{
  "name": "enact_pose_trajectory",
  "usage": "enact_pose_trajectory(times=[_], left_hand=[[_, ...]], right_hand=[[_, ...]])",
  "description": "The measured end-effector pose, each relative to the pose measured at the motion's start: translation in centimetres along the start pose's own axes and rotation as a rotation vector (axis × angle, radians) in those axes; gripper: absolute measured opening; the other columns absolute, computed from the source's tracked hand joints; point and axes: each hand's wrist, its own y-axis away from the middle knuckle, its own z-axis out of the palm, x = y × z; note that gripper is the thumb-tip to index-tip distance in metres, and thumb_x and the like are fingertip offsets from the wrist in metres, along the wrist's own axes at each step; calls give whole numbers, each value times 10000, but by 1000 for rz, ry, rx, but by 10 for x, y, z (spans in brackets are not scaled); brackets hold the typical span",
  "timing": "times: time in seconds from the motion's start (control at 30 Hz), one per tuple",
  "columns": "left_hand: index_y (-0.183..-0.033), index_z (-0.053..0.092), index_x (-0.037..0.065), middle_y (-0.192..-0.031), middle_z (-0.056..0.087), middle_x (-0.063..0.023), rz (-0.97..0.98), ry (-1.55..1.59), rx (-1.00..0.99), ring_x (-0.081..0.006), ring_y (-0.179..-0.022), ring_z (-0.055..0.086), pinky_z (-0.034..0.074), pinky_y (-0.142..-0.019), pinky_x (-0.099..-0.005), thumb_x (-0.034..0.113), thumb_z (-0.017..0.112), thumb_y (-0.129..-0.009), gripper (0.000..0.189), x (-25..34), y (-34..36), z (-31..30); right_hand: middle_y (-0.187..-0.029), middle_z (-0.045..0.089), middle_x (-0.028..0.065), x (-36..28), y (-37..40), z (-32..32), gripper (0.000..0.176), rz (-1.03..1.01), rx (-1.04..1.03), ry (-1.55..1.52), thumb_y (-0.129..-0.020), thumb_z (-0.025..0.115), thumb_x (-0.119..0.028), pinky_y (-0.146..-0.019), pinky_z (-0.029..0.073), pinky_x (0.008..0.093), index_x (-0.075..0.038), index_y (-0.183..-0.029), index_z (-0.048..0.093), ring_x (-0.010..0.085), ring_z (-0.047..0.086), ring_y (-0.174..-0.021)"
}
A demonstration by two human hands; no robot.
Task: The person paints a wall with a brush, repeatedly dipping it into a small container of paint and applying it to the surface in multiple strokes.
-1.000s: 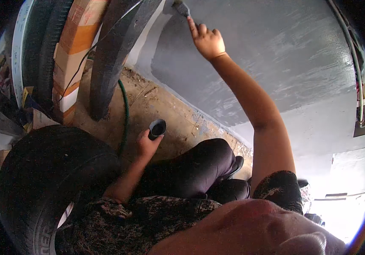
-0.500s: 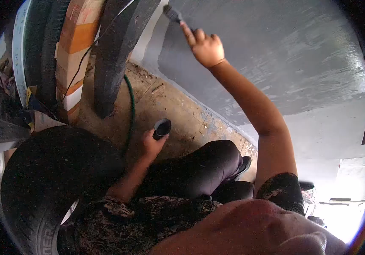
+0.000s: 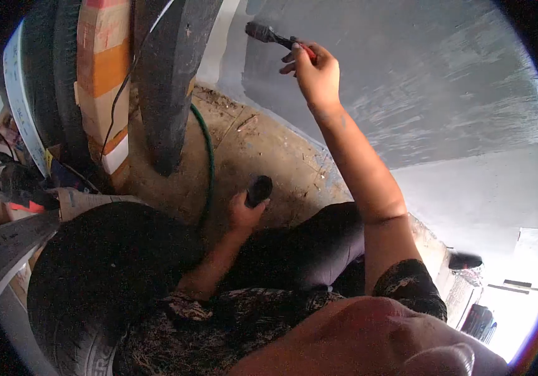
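My right hand is closed on the handle of a paintbrush, raised in front of the wall. The dark bristles point left, close to the edge of the grey paint on the wall. Lower down, my left hand grips a small dark cup above the floor. The cup's inside looks black, and its contents cannot be made out.
A black tyre stands at the lower left. Tall cardboard and a dark upright piece lean at the upper left. A green hose crosses the dirty floor. A dark shoe-like object lies at right.
My right hand has turned and drawn slightly lower, showing more of the brush and its red handle. The cup in my left hand appears farther right as the view has shifted.
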Motion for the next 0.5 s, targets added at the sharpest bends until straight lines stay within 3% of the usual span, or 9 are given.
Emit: enact_pose_trajectory(times=[0.13,0.17,0.27,0.3,0.4,0.5], left_hand=[[-926,654,0,-895,629,-184,-16,50,-51,-370,-857,623,503,-752,-471,360,841,-703,463,-17,-3,10],[-922,656,1,-894,629,-184,-27,57,-66,-370,-856,625,505,-747,-470,363,841,-704,461,-20,-3,12],[-935,652,-3,-904,634,-185,50,44,-67,-368,-870,631,509,-743,-465,375,845,-705,483,-14,-3,6],[-942,649,-5,-907,635,-185,54,65,-70,-368,-873,633,510,-743,-464,375,847,-703,491,-17,-3,8],[-964,643,-9,-916,639,-184,78,102,-48,-367,-880,637,512,-740,-464,374,854,-699,511,-23,-3,12],[-978,642,-9,-929,642,-184,93,109,-2,-365,-887,639,514,-739,-466,364,861,-693,518,-24,0,17]], right_hand=[[-750,673,117,-16,-16,1,218,110,59,-256,-964,568,-158,-596,479,247,39,-1039,625,186,657,-638],[-743,665,102,-16,-19,1,181,-32,26,-174,-948,592,-127,-594,484,260,13,-1057,626,165,640,-640],[-729,628,100,-30,-29,8,111,-867,187,449,-910,625,-117,-540,500,311,-79,-1012,642,232,626,-598],[-784,604,86,-38,-29,7,234,-979,184,585,-841,643,-84,-571,493,341,-134,-1070,641,259,616,-647],[-820,576,50,-41,-56,3,375,-1322,254,869,-763,671,-106,-607,484,366,-136,-1133,620,237,597,-644],[-855,562,33,-34,-72,9,379,-1331,196,1015,-769,664,-188,-656,456,373,-153,-1142,606,213,598,-737]])
